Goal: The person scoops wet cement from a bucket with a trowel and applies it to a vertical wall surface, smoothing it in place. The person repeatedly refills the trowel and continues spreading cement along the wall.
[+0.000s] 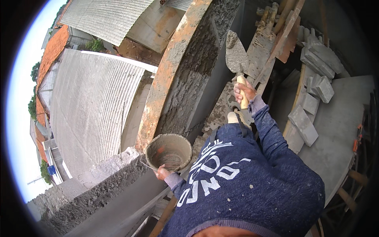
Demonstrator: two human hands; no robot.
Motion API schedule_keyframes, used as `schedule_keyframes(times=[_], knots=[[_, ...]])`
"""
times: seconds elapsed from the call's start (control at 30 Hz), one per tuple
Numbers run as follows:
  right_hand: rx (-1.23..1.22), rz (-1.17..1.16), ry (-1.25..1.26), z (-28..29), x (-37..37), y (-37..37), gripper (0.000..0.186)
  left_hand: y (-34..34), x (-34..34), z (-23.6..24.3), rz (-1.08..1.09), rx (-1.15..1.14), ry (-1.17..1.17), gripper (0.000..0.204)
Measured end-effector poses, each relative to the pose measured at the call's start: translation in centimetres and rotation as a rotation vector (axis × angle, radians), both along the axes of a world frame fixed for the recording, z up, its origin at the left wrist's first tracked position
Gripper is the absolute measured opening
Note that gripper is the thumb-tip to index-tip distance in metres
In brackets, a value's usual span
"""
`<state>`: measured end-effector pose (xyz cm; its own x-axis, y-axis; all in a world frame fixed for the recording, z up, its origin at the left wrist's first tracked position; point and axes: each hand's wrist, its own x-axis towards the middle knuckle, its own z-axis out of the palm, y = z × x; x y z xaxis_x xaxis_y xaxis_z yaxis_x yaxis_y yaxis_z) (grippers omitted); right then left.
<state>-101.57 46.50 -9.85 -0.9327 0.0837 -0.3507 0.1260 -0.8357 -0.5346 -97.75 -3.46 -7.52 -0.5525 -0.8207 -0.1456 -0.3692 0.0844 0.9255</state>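
My right hand (245, 91) is wrapped round the pale wooden handle of a trowel (235, 51). Grey mortar coats its pointed blade, which is raised toward the far side. Lower and to the left, my left hand (162, 172) grips the near rim of a round bucket (177, 145). Wet mortar lines the bucket's inside, with a little lying at the bottom. The bucket is next to a wall (193, 75) with rough mortar on its face and an orange-brown plank (173, 55) along its edge.
Grey blocks (303, 125) stand on a ledge at the right. Mortar-spattered scaffold boards (258, 51) and poles (271, 15) run away from me. Beyond the rough wall top (106, 170) at the left lie corrugated roofs (94, 98), lower down.
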Motion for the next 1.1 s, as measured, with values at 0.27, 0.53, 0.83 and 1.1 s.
schedule_keyframes(times=[0.27,0.53,0.83,1.1], knots=[[0.545,-0.787,-0.836,-4.9,-8.9,7.7,0.047,-5.1,5.5,-0.5,0.224,-0.196,-0.467,0.066],[0.544,-0.209,-0.49,-14.1,-27.0,8.2,0.044,3.3,3.0,2.0,0.276,0.037,-0.306,0.04],[0.297,-0.297,-0.734,-16.4,-21.1,9.8,0.022,7.2,3.6,-2.2,0.491,0.088,-0.744,0.033],[0.742,0.987,-1.111,-22.4,2.2,14.1,0.023,6.0,24.5,-22.7,1.274,0.402,-0.004,0.026]])
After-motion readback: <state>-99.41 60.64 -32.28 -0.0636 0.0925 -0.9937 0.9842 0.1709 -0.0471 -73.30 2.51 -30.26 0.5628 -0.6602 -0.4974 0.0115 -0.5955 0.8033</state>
